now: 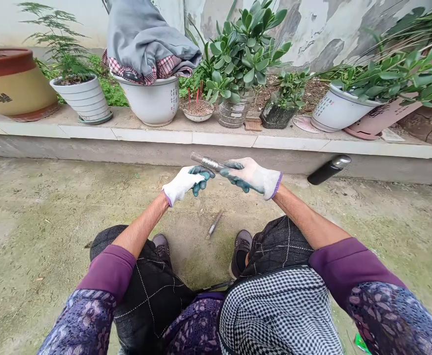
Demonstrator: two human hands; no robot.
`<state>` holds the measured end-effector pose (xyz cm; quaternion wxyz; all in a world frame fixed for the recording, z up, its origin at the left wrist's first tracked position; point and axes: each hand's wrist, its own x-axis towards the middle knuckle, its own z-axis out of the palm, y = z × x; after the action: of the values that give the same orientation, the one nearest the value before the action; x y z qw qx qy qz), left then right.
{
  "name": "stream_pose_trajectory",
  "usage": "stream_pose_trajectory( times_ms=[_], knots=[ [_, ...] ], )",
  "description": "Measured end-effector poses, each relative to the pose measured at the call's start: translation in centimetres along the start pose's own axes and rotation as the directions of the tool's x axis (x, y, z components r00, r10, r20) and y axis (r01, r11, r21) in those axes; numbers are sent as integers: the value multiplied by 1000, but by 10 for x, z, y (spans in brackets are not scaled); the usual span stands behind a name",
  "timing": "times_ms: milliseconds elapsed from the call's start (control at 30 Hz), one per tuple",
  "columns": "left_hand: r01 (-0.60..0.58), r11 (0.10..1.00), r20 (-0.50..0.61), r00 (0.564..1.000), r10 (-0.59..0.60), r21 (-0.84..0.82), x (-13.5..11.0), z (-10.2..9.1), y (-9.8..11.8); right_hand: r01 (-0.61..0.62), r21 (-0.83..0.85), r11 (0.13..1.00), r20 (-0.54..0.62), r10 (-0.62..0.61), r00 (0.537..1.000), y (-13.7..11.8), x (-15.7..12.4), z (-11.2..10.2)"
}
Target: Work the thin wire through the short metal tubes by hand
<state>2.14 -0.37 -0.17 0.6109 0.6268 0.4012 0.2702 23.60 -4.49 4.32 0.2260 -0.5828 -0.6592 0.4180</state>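
Your right hand (254,176), gloved, is closed around one end of a metal rod (205,161). The rod points left, above the ground in front of your knees. Your left hand (185,183) curls just under it, and you can't tell whether it truly grips.

Mossy concrete ground (34,222) spreads wide on both sides of you. A tiled ledge (156,135) closes the far edge below a peeling wall (319,29). It is lined with potted plants, and a grey cloth (145,42) is draped over a white pot (152,101).

A black flask (328,169) lies at the ledge's foot, right of your hands. A thinner spike (215,223) lies between your shoes. Your glove hides the rod's held end.
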Motion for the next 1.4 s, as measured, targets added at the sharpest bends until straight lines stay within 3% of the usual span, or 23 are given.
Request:
stream_pose_trajectory(
  times_ms=[100, 200, 267, 367, 433, 500, 567, 667, 733, 833, 900, 1000, 1067, 1167, 1233, 1333, 1400],
  knots=[
    [-7, 993, 5, 1000, 6, 121, -1, -7, 2, -33, 151, 988, 222, -1, 975, -2, -8, -2],
    [19, 955, 50, 998, -35, 297, -5, -13, 4, -29, -26, 999, 431, 37, 901, 3, -11, 1],
    [74, 926, 63, 993, -104, 371, -6, -12, 3, 53, -244, 968, 481, 73, 874, 8, -8, 8],
    [126, 911, 48, 986, -157, 392, -7, -4, -1, 147, -602, 785, 367, 109, 924, 16, 2, 20],
    [123, 918, 33, 989, -146, 378, -6, 1, -4, 119, -742, 660, 243, 99, 965, 20, 11, 21],
    [107, 934, 17, 993, -120, 341, -4, 4, -6, 65, -783, 618, 129, 59, 990, 22, 18, 15],
    [80, 960, -9, 997, -81, 270, -2, 4, -5, 25, -771, 636, 14, -22, 1000, 21, 22, 4],
    [18, 990, -9, 1000, -17, 139, 1, 2, -3, 16, -641, 767, -120, -121, 985, 16, 20, -8],
    [-3, 996, 30, 1000, 0, 88, 3, 2, 0, 33, -406, 913, -144, -100, 984, 9, 14, -11],
    [-18, 997, 53, 999, 14, 79, 3, -1, 3, 38, 26, 999, 20, -39, 999, -2, 1, -10],
    [-39, 992, 42, 999, 34, 120, 2, -5, 4, -5, 120, 993, 204, -20, 979, -5, -7, -7],
    [-13, 976, 13, 1000, 11, 216, -2, -11, 1, -5, -102, 995, 403, 46, 914, -1, -8, 2],
    [44, 967, 0, 999, -45, 252, -6, -9, -4, 78, -388, 918, 413, 98, 906, 7, -1, 9],
    [86, 962, 3, 996, -90, 259, -8, 1, -11, 108, -726, 679, 261, 127, 957, 16, 13, 14],
    [81, 965, 2, 996, -84, 249, -6, 6, -13, 59, -794, 605, 135, 80, 988, 18, 19, 12],
    [49, 987, -13, 999, -47, 155, -1, 7, -11, 19, -770, 638, -17, -50, 999, 15, 20, 3],
    [29, 997, -15, 1000, -28, 70, 1, 4, -8, 16, -684, 730, -102, -117, 988, 11, 17, -1]
  ],
)
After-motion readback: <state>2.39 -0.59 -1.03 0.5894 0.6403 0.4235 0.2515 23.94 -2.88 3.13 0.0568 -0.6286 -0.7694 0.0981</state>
